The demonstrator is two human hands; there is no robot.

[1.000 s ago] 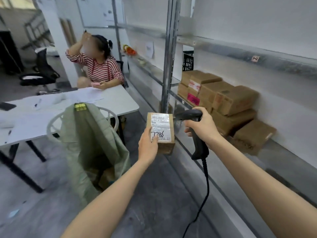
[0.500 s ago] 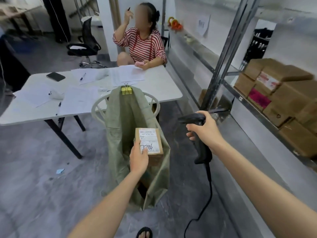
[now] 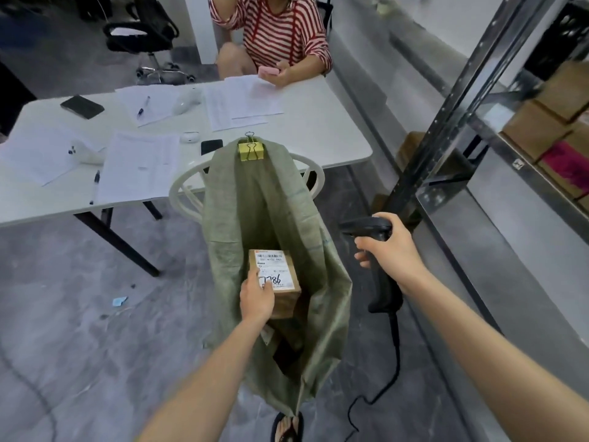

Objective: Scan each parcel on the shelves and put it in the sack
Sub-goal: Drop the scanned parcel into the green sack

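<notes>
While our left hand (image 3: 257, 298) pinches the parcel (image 3: 274, 280) label-up over the open sack (image 3: 255, 202), we can drop it straight in. Our right hand (image 3: 390, 248) grips the scanner (image 3: 366, 226) aside, clear of the mouth.

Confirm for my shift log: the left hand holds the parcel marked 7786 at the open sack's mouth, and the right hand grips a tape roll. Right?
Not quite. The head view shows the right hand gripping a black scanner, not a tape roll. The left hand does hold the parcel marked 7786 at the mouth of the open sack.
</notes>
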